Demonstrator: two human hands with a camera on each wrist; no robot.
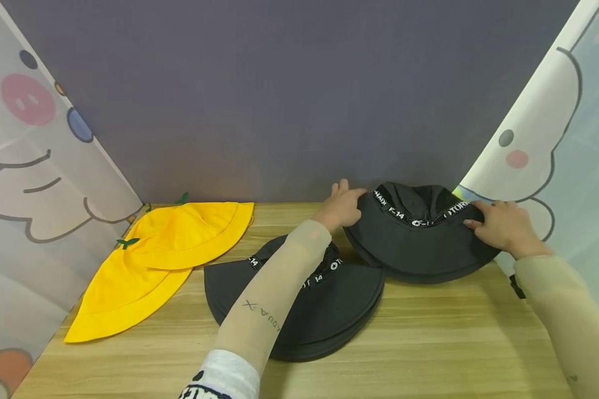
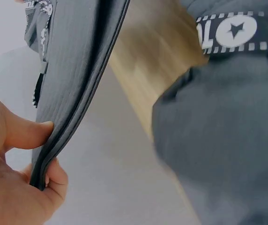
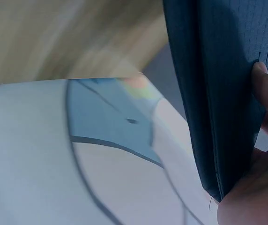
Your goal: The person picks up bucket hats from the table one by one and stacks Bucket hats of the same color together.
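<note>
Both hands hold a dark grey bucket hat [image 1: 419, 249] by its wide brim at the back right of the table. A printed white-on-black band runs around its crown. My left hand [image 1: 340, 206] grips the brim's left edge; in the left wrist view the thumb [image 2: 31, 133] presses one face, with fingers behind, and the brim shows several layers. My right hand [image 1: 506, 226] pinches the right edge, its thumb [image 3: 267, 86] on the brim in the right wrist view. Under my left forearm lies a stack of similar dark hats [image 1: 329, 310], partly hidden by the arm.
Two yellow hats [image 1: 189, 235] with green sprout tips overlap at the left of the wooden table [image 1: 439, 338]. A grey panel [image 1: 299, 100] stands behind. Cartoon-printed sheets [image 1: 25, 183] border the left and right sides. A small black strap [image 1: 517, 287] hangs by the right edge.
</note>
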